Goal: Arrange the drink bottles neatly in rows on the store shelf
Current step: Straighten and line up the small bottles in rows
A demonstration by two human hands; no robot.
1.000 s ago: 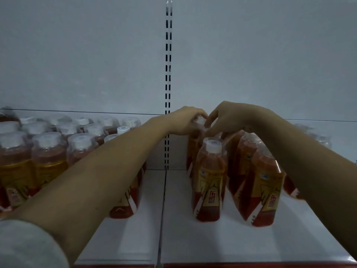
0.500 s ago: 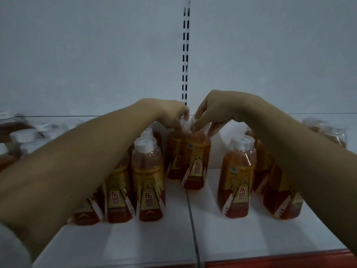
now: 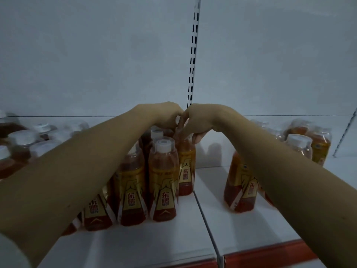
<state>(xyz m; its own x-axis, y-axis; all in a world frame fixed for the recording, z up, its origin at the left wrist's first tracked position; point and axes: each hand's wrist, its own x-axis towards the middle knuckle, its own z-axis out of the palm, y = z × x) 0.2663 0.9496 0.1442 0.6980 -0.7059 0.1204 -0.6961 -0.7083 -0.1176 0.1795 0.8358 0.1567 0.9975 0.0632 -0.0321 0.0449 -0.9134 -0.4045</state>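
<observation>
Closest to the camera is the shelf (image 3: 146, 246), white, with a red strip (image 3: 270, 254) along its front lip on the right half and a seam running back between two panels. Both bare forearms come in low from the bottom corners and angle up and inward, meeting over the middle, so they make a kind of arch. There's a bit of grey sleeve (image 3: 9, 252) at the bottom left.

Under the left arm sits a tight bunch of bottles (image 3: 133, 192), amber drink, gold and red labels, white caps, all upright. The front bottle (image 3: 163, 182) stands clear of the arm with its cap in full view. Off to the right, well apart from that bunch, another bottle (image 3: 241, 188) stands half behind the right forearm.

Further back, both wrists bend down. The right hand (image 3: 201, 122) has its fingers curled down, pinching the top of the rear bottle (image 3: 185, 167), which stands just right of the bunch near the panel seam. The left hand (image 3: 166, 115) is curled right next to it, knuckles touching the right hand, but I honestly can't tell what it's gripping since its fingertips are hidden.

At the back, more bottles sit blurry at far left (image 3: 21, 144) and far right (image 3: 309, 146), against the grey back panel (image 3: 96, 55) with its slotted upright (image 3: 194, 55).
</observation>
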